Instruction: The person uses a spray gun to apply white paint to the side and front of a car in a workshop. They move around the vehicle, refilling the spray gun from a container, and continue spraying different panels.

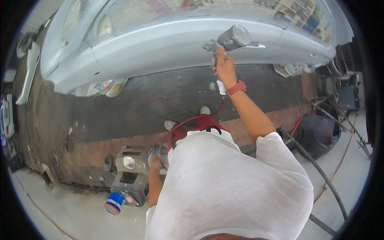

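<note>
My right hand [225, 71], with a red watch on its wrist, is closed around the grip of a paint spray gun [213, 47]. The gun's dark grey cup [236, 37] stands out over the side of a silver-grey car body [168, 44]. From the gun's lower end a red air hose [195, 118] curves down past my legs to my left hand. Low at my left side, my left hand [157, 163] is closed on the hose, its fingers partly hidden. A greyish round thing beside it is hard to make out.
Beside my left arm stands a grey plastic step stool [132, 176], with a blue and white can [115, 203] next to it. A dark drum [318, 134] and metal stand bars [320, 176] are to my right. Paper masking [100, 87] covers the wheel area. A pale panel [30, 74] leans far left.
</note>
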Action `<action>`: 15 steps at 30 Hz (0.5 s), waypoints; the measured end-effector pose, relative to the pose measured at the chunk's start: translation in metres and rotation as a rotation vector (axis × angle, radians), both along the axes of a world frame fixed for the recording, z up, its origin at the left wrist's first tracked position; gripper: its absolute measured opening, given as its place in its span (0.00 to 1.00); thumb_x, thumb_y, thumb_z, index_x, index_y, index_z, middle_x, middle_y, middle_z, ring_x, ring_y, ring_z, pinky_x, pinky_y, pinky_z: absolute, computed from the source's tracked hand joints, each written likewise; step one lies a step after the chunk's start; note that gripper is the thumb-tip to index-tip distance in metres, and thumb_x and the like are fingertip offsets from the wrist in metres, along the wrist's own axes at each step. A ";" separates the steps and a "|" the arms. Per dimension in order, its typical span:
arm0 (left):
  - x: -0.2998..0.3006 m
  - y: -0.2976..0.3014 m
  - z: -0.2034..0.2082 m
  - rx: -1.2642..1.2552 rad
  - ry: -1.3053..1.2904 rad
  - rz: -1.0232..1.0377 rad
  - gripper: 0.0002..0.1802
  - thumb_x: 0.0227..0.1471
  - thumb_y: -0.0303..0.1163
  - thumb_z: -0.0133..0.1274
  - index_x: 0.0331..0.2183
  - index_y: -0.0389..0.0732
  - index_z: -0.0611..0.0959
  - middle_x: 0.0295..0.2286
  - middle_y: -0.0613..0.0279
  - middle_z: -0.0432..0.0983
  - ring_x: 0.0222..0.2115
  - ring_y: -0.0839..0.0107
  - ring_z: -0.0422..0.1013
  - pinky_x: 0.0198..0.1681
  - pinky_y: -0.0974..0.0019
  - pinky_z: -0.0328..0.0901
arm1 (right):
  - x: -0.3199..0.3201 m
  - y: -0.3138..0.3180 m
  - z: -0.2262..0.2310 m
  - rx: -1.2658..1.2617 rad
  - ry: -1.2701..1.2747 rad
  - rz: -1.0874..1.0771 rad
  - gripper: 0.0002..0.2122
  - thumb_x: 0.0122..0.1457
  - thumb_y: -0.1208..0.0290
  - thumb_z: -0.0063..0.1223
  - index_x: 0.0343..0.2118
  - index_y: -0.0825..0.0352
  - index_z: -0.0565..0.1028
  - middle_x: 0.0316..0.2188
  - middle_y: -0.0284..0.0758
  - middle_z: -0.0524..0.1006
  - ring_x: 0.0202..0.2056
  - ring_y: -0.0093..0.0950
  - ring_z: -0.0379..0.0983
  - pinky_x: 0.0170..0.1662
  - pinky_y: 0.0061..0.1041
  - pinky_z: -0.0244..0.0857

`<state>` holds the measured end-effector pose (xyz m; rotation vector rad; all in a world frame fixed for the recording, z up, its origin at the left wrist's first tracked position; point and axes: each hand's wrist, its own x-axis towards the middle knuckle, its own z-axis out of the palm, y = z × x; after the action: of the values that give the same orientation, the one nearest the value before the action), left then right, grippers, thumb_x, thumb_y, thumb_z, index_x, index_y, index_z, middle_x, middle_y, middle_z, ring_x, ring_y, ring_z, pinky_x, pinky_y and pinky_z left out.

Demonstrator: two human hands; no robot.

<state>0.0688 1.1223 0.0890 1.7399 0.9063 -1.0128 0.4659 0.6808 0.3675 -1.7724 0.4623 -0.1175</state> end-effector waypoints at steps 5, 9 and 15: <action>-0.046 0.026 0.020 -0.143 0.144 0.161 0.26 0.72 0.54 0.42 0.54 0.42 0.77 0.39 0.58 0.75 0.40 0.59 0.76 0.45 0.45 0.75 | 0.020 0.122 -0.031 -0.034 -0.100 0.178 0.29 0.72 0.38 0.42 0.37 0.66 0.76 0.21 0.27 0.73 0.18 0.18 0.68 0.20 0.21 0.61; -0.073 0.048 0.025 -0.256 0.205 0.313 0.26 0.72 0.54 0.42 0.53 0.42 0.76 0.37 0.59 0.74 0.40 0.59 0.77 0.44 0.46 0.76 | 0.039 0.208 -0.055 -0.168 -0.385 0.248 0.30 0.73 0.40 0.41 0.49 0.69 0.79 0.32 0.36 0.82 0.26 0.21 0.75 0.22 0.23 0.65; -0.099 0.071 0.036 -0.386 0.245 0.430 0.25 0.72 0.54 0.42 0.53 0.42 0.76 0.36 0.59 0.74 0.39 0.59 0.77 0.44 0.46 0.76 | 0.008 0.303 -0.007 0.247 0.054 0.532 0.34 0.72 0.40 0.41 0.64 0.69 0.70 0.35 0.42 0.82 0.36 0.25 0.81 0.26 0.28 0.74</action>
<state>-0.0302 1.1938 0.1245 1.0573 1.0972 -1.0386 0.4738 0.9841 0.3600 -1.6009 0.0290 0.3486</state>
